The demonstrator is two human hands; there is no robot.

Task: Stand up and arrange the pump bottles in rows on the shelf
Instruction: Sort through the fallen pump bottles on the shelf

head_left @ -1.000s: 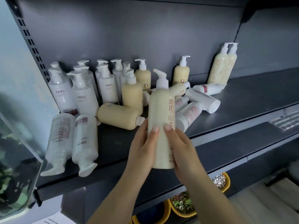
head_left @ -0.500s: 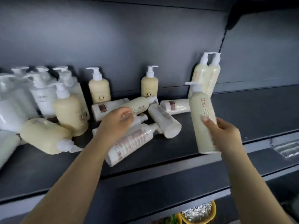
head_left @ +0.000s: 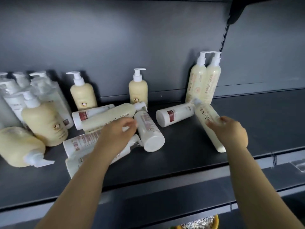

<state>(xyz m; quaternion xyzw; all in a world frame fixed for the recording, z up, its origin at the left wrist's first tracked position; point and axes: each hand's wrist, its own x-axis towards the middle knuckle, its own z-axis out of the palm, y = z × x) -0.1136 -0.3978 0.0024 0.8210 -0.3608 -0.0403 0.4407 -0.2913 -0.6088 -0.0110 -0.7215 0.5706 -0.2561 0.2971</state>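
Right hand (head_left: 231,133) grips a tilted cream bottle (head_left: 208,124) near the shelf (head_left: 181,156) front edge. Left hand (head_left: 115,136) curls over fallen bottles (head_left: 148,129); grip unclear. Left-end bottles blurred, cropped.

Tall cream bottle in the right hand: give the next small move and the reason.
Probably tip it upright and set it beside the two tall cream bottles standing at the back wall. The right hand grips the tall cream bottle tilted, pump toward that pair, and the shelf to their right shows bare.
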